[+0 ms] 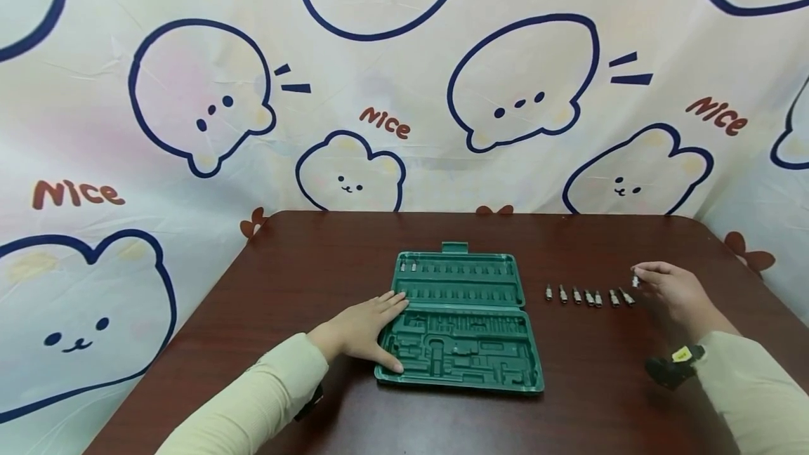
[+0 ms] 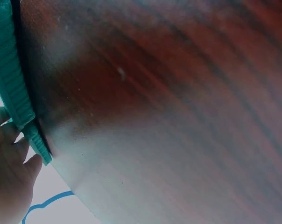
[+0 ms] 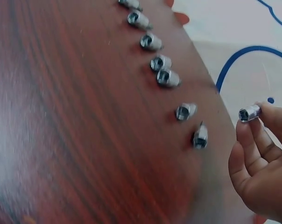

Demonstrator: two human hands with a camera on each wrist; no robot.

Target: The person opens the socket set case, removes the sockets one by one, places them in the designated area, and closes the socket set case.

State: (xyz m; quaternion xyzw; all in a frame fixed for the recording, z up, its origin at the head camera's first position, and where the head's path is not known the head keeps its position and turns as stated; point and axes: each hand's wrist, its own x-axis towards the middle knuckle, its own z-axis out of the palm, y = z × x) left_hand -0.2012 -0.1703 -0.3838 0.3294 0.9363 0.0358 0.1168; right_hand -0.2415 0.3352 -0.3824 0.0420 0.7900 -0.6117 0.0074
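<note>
A green tool case (image 1: 461, 388) lies unfolded on the table, its trays marked with moulded slots. My left hand (image 1: 363, 328) rests on its left edge with fingers spread; in the left wrist view, fingertips touch the green edge (image 2: 12, 65). To the right, my right hand (image 1: 679, 297) pinches one small metal bit socket (image 3: 250, 113) between thumb and fingers, above the table. Its square hole shows in the right wrist view. Several more bit sockets (image 1: 577, 295) lie in a loose row between case and hand. Two small bit sockets (image 1: 413, 267) sit in the case's upper left slots.
The dark reddish-brown table (image 1: 303, 251) carries the case near its middle. A pale cloth backdrop (image 1: 430, 90) with cartoon bears hangs behind it. A dark strap with a yellow tag (image 1: 682, 354) is on the right wrist.
</note>
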